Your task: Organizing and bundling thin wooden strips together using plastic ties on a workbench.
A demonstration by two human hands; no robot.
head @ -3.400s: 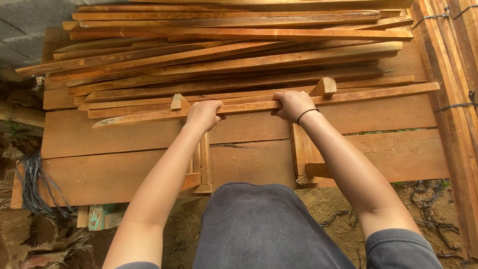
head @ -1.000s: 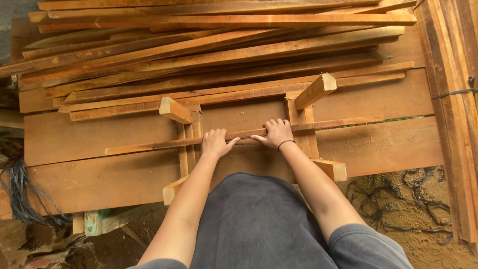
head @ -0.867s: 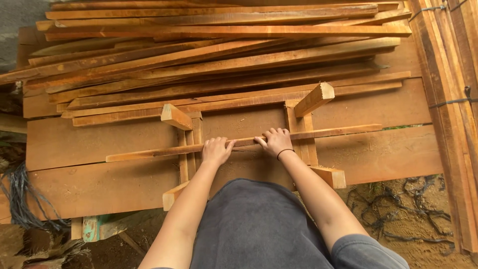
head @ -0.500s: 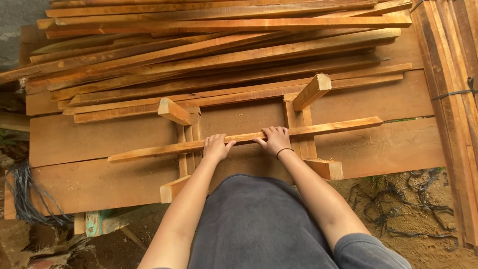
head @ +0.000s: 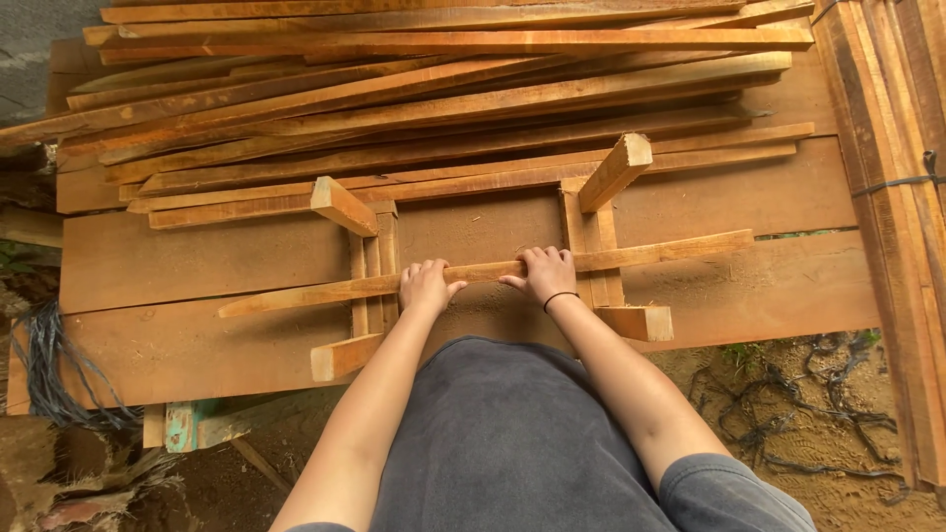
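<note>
A long thin wooden slat (head: pixel 680 251) lies crosswise over two small wooden supports on the plank bench (head: pixel 197 266). My left hand (head: pixel 428 285) grips the slat near its middle, just right of the left support (head: pixel 367 286). My right hand (head: pixel 545 274), with a dark band at the wrist, holds the same slat just left of the right support (head: pixel 601 232). Each support has upright stubs, one at the far end (head: pixel 616 169) and one at the near end (head: pixel 639 322).
A large heap of long wooden slats (head: pixel 443 89) covers the back of the bench. More planks stand along the right edge (head: pixel 902 197). A tangle of dark cord (head: pixel 49 365) hangs at the left, and wire lies on the dirt at lower right (head: pixel 788 433).
Both hands pulled one slat off the front of the pile and brought it toward me, setting it across the two supports. In the last half second it barely shifted.
</note>
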